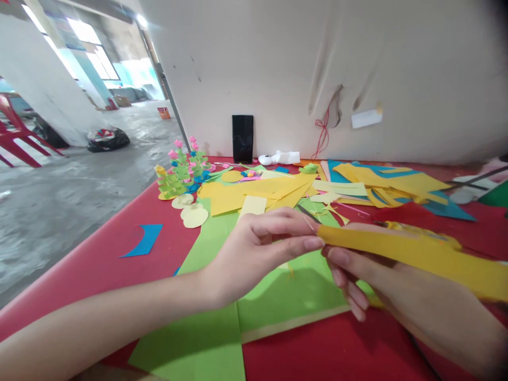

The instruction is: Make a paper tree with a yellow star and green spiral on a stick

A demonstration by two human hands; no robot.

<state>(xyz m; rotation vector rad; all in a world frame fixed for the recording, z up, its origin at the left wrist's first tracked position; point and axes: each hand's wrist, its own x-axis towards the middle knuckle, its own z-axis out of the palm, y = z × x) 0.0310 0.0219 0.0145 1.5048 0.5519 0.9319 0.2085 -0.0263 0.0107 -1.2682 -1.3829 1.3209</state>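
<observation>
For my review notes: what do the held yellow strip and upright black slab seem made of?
Yellow strip: probably paper or thin card, matte; it is flat, evenly coloured and gently bowed.
Black slab: perhaps glass or glossy plastic, from its smooth dark front; which is unclear.

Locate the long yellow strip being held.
In the head view, the yellow strip is right of centre, running from the left hand past the right hand to the picture's right edge.
</observation>
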